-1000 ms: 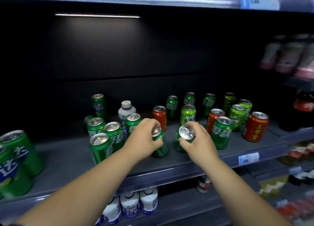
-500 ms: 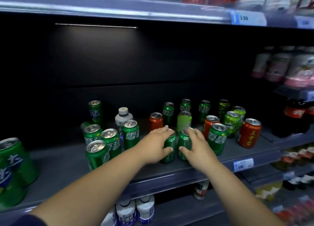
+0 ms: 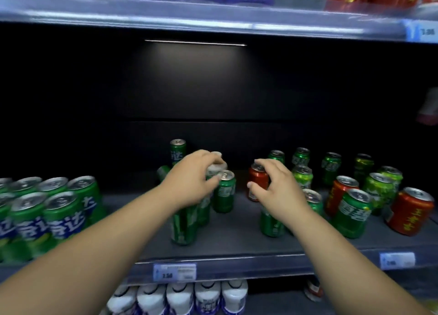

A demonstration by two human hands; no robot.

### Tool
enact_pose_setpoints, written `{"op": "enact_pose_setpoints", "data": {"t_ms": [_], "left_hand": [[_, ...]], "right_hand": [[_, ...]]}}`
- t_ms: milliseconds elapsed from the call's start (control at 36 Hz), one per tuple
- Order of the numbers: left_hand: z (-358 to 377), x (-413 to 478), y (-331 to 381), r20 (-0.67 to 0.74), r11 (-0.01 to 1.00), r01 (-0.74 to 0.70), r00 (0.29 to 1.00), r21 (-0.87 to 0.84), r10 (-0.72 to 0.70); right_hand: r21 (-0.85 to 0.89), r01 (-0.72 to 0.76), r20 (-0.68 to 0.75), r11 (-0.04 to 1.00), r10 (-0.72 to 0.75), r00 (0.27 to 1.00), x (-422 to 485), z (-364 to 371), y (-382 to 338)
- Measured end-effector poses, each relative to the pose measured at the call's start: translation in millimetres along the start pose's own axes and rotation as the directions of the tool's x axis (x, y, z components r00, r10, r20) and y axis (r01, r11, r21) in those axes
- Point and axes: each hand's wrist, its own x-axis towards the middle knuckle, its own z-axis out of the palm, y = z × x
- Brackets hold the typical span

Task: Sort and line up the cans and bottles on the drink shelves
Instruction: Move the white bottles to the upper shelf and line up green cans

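On the grey drink shelf (image 3: 237, 241) stand mixed cans. My left hand (image 3: 189, 182) reaches over a cluster of green cans (image 3: 183, 227), its fingers curled round the top of a small white bottle (image 3: 219, 168). A green can (image 3: 225, 196) stands just right of that bottle. My right hand (image 3: 277, 186) grips a red can (image 3: 257, 180), fingers over its lid and thumb on its side. Under my right wrist stands another green can (image 3: 271, 222).
Rows of large green cans (image 3: 47, 215) fill the shelf's left end. Green, yellow-green and red cans (image 3: 410, 212) stand scattered on the right. White bottles (image 3: 189, 298) line the shelf below. The shelf above (image 3: 213, 18) overhangs. A price tag (image 3: 174, 272) sits on the front rail.
Both hands let go of the two green cans at the front and moved further back, the left to the white bottle, the right to the red can. The view shifted left and up.
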Motion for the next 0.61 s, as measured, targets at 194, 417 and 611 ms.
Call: {"op": "enact_pose_setpoints", "data": {"t_ms": [194, 417, 611], "left_hand": [[-48, -6, -76, 0.003, 0.974, 0.208, 0.978, 0.094, -0.209], [-91, 8, -145, 0.261, 0.952, 0.134, 0.943, 0.273, -0.208], [-109, 40, -197, 0.42, 0.984, 0.107, 0.893, 0.145, -0.16]], "right_hand": [[0.084, 0.032, 0.094, 0.996, -0.04, 0.995, 40, 39, -41], [0.128, 0.041, 0.212, 0.991, -0.067, 0.975, 105, 80, -85], [0.165, -0.013, 0.357, 0.986, -0.047, 0.933, 159, 131, -103]]}}
